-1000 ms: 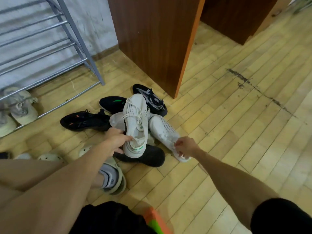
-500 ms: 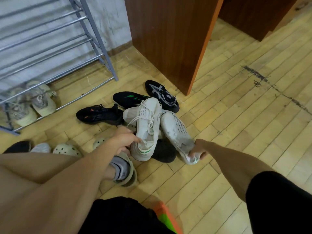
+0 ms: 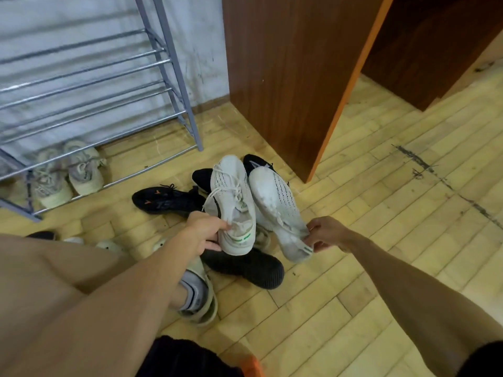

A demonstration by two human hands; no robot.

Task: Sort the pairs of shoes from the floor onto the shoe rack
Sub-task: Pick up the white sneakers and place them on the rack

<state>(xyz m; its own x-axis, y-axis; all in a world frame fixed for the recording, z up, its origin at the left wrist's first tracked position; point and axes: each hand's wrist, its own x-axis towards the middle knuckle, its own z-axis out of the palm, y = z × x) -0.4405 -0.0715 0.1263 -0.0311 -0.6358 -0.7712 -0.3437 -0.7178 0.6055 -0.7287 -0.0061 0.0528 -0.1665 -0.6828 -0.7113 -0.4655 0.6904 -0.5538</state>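
My left hand [image 3: 205, 232] grips the heel of a white knit sneaker [image 3: 231, 194] with green trim, toe pointing away from me. My right hand [image 3: 325, 234] pinches the heel of its matching white sneaker [image 3: 275, 202]. Both shoes are raised over a pile of black shoes: one with orange marks [image 3: 163, 201], one dark shoe [image 3: 245, 265] under my hands, and others mostly hidden behind the white pair. The grey metal shoe rack [image 3: 168, 77] stands at the left against the wall, with a beige pair [image 3: 68, 175] on its lowest rails.
A tall brown wooden cabinet [image 3: 285, 77] with an orange edge stands just behind the pile. My foot in a sock and beige slipper [image 3: 198, 297] rests near the pile. Pale clogs [image 3: 109, 244] lie at the left by my leg. Wooden floor stretches to the right.
Both white sneakers have been lifted off the pile by their heels. The view has shifted so the rack and cabinet appear closer.
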